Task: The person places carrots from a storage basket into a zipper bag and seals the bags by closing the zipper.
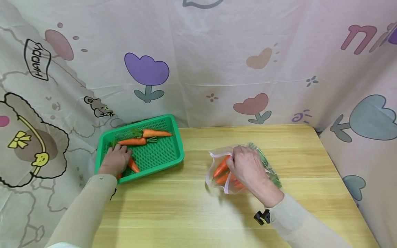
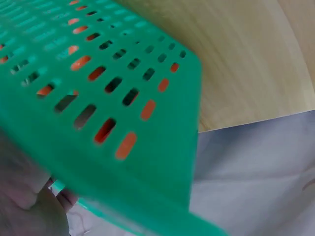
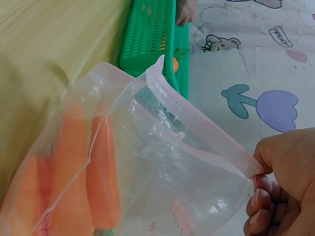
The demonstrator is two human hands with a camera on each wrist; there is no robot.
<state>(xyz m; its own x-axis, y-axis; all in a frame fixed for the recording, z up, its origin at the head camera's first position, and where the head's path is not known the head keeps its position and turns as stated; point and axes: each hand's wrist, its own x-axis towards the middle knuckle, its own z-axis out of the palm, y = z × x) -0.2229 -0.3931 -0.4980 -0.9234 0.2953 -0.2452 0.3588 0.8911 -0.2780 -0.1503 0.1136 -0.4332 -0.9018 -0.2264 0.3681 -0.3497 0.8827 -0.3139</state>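
A green plastic basket (image 1: 179, 144) holds several carrots, among them a carrot (image 1: 156, 133) with leafy green tops near the back wall. My left hand (image 1: 115, 160) reaches into its left side, over a carrot (image 1: 133, 166) whose end sticks out beside the fingers. Whether the fingers close on that carrot is hidden; the left wrist view shows mostly the basket's slotted wall (image 2: 162, 123). On the right, my right hand (image 1: 248, 168) pinches the rim of a clear zip bag (image 3: 211, 142) between thumb and fingers. The bag's mouth gapes to the left, with several carrots (image 3: 103, 172) inside.
A light wooden table (image 1: 186, 213) lies under the basket and bag. Printed cloth (image 1: 198, 69) hangs behind the table and along both sides. A small black clip (image 1: 262, 217) is at the right wrist.
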